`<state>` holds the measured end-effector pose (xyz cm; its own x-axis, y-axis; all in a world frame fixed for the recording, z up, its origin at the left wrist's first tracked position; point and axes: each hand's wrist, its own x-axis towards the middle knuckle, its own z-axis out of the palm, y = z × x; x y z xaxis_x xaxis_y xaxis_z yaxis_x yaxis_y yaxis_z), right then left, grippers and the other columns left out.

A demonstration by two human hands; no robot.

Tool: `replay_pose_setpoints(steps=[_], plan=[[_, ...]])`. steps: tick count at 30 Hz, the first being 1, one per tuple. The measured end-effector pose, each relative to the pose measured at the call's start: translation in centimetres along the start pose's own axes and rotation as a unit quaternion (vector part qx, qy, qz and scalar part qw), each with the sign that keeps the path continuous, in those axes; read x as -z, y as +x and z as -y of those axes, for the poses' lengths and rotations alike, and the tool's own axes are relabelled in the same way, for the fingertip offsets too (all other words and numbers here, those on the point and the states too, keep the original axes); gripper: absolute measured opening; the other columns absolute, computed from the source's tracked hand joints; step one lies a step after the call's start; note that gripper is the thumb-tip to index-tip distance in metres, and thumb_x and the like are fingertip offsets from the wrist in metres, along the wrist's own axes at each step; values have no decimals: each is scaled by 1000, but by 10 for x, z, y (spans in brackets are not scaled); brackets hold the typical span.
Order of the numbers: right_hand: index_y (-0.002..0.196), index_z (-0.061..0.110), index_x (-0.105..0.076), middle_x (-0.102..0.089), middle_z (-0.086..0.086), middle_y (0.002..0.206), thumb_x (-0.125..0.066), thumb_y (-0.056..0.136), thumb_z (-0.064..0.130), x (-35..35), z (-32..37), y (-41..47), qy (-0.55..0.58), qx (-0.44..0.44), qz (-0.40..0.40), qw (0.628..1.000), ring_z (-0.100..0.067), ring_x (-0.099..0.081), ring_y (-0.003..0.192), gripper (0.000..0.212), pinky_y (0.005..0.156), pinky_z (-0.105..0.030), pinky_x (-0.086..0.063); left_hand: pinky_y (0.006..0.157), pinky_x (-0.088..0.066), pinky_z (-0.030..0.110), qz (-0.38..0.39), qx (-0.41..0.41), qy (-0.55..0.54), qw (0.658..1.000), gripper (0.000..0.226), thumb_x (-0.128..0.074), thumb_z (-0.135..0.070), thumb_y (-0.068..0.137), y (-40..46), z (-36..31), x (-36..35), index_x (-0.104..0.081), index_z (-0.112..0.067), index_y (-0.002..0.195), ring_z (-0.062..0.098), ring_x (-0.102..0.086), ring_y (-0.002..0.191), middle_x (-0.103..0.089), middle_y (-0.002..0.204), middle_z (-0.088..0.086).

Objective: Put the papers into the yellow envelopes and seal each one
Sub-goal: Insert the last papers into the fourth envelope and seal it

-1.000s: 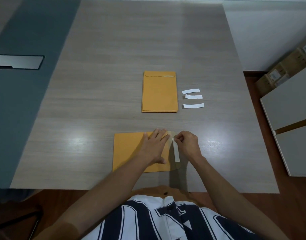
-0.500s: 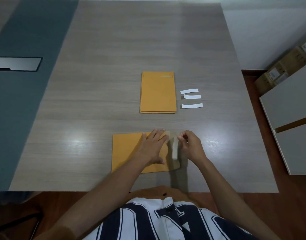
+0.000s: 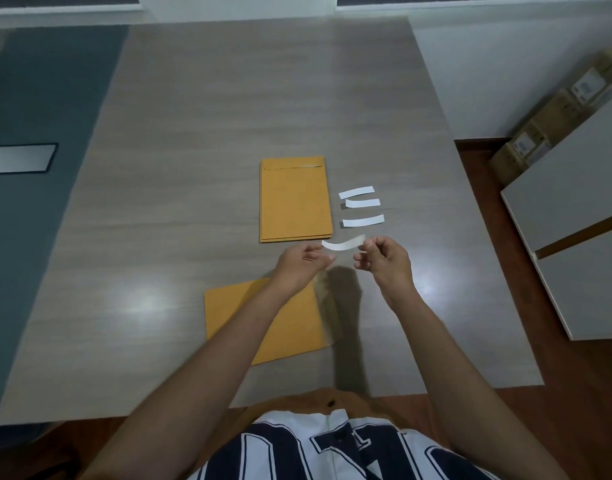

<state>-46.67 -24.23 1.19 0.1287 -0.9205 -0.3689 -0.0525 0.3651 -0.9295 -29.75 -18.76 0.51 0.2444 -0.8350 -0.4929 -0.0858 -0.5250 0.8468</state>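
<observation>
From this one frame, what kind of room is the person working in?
Probably an office or meeting room. The work goes on at a large wood-grain table with a metal cable hatch set in its grey section, labelled cardboard boxes stand along the wall, and a stack of yellow envelopes lies on the table.

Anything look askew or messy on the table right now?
Slightly: the near yellow envelope lies skewed to the table edge, unlike the squared stack of yellow envelopes. Three white paper strips lie loose beside that stack.
</observation>
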Motion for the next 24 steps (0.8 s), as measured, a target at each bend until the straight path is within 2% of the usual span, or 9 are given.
replay_pose_setpoints(steps=[2, 4, 8, 10, 13, 16, 19, 22, 24], plan=[[96, 0, -57, -61, -5, 71, -53, 99, 10, 1, 4, 7, 6, 2, -3, 1000, -16, -62, 63, 11, 67, -28, -58, 79, -56, 32, -10, 18, -86, 996, 26, -72, -24, 88, 7, -12, -5, -65, -9, 109, 19, -69, 89, -72, 105, 11], [97, 0, -57, -61, -6, 75, -53, 99, 10, 3, 10, 14, 9, 6, -5, 1000, -16, -62, 63, 11, 65, -27, -57, 79, -58, 35, -15, 29, -129, 991, 18, -69, -21, 91, 14, -23, -10, -65, -7, 101, 18, -68, 82, -72, 99, 13], [98, -1, -56, -60, -9, 75, -54, 98, 9, 9, 20, 37, 5, 11, -11, 1000, -15, -61, 60, 10, 64, -26, -57, 73, -60, 37, -64, 39, -138, 988, 8, -64, -14, 92, 41, -44, -22, -68, -9, 87, 21, -69, 79, -71, 93, 3], [96, 1, -55, -60, -9, 77, -57, 96, 6, 11, 24, 52, 5, 9, -21, 1000, -13, -62, 59, 5, 64, -26, -58, 66, -60, 32, -84, 28, -122, 988, 13, -63, -11, 91, 58, -52, -25, -67, -10, 78, 20, -65, 76, -70, 90, 2], [100, 2, -56, -62, -8, 79, -61, 93, 3, 14, 31, 80, -15, 10, -34, 999, -13, -65, 64, 9, 69, -30, -59, 59, -59, 33, -89, 12, -95, 991, 12, -65, -11, 90, 85, -67, -30, -68, -4, 82, 18, -61, 65, -71, 92, 3], [108, 7, -59, -64, -7, 80, -60, 91, 3, 15, 39, 111, -28, 13, -50, 998, -15, -68, 68, 18, 72, -29, -59, 69, -60, 46, -57, 29, -88, 994, 19, -73, -23, 86, 110, -81, -33, -66, -5, 88, 24, -67, 63, -70, 93, 10], [102, 15, -68, -68, -8, 83, -59, 89, 5, 14, 46, 146, -53, 11, -79, 995, -17, -69, 68, 18, 72, -31, -59, 64, -62, 39, -19, 49, -87, 995, 26, -79, -16, 82, 132, -90, -32, -62, -3, 97, 22, -67, 67, -68, 81, 11], [93, 14, -72, -73, -9, 84, -58, 84, 5, 13, 51, 181, -99, -13, -110, 989, -13, -68, 62, 19, 64, -26, -56, 51, -54, 27, -44, 59, -60, 995, 15, -74, 0, 81, 164, -91, -30, -64, -1, 92, 21, -64, 64, -68, 83, 16], [89, 17, -72, -73, -7, 85, -60, 81, 7, 12, 53, 199, -141, -21, -115, 983, -14, -69, 64, 17, 65, -27, -58, 58, -56, 30, -65, 64, -28, 995, 7, -71, -1, 82, 184, -91, -30, -68, -4, 87, 21, -65, 64, -71, 84, 16]])
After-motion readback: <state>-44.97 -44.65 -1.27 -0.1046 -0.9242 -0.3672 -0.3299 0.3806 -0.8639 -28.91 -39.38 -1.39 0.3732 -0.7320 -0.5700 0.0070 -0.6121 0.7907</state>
